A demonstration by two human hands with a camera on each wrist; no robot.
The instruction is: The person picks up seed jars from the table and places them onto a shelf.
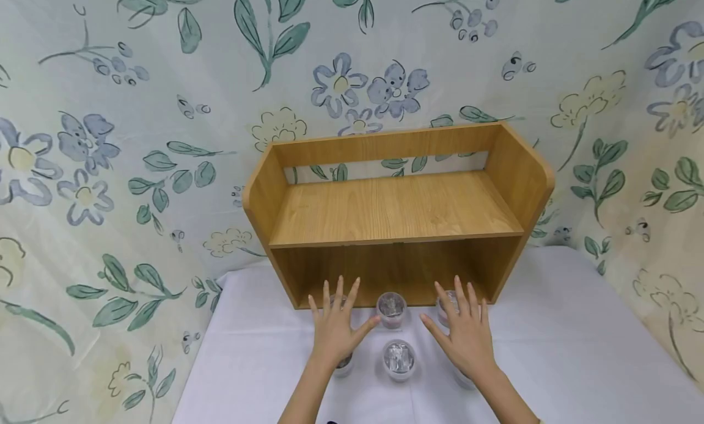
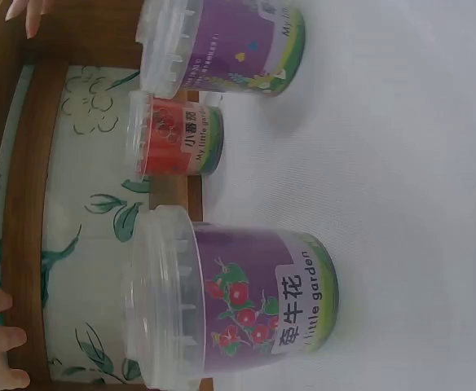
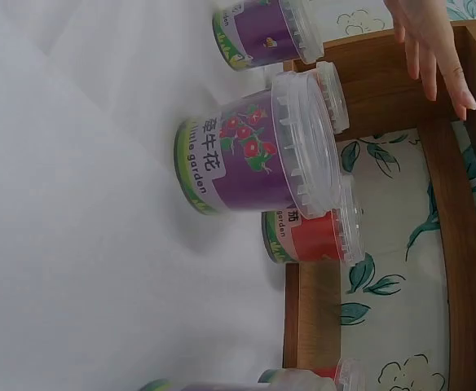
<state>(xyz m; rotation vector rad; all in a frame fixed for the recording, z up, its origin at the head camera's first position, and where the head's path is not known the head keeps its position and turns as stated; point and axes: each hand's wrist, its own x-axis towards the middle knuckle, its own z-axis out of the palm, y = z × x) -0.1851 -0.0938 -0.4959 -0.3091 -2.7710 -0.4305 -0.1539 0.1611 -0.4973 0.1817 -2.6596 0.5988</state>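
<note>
Clear-lidded cups stand on the white cloth in two rows before a wooden shelf. The left hand (image 1: 337, 337), palm down with fingers spread, is over the left cups, partly covering a front one (image 1: 343, 368). The right hand (image 1: 467, 341) is spread the same way over the right cups, one (image 1: 448, 307) showing beside its fingers. Neither holds anything. Between them are a back cup (image 1: 392, 310) and a front cup (image 1: 398, 360). The wrist views show purple-labelled cups (image 2: 262, 293) (image 3: 250, 151) nearer and red-labelled ones (image 2: 181, 137) (image 3: 307, 236) behind.
A two-level wooden shelf (image 1: 396, 207) stands at the back of the table, its lower compartment (image 1: 396, 268) facing the hands. White cloth (image 1: 566, 350) covers the table. Floral fabric (image 1: 165, 106) hangs behind and at the sides.
</note>
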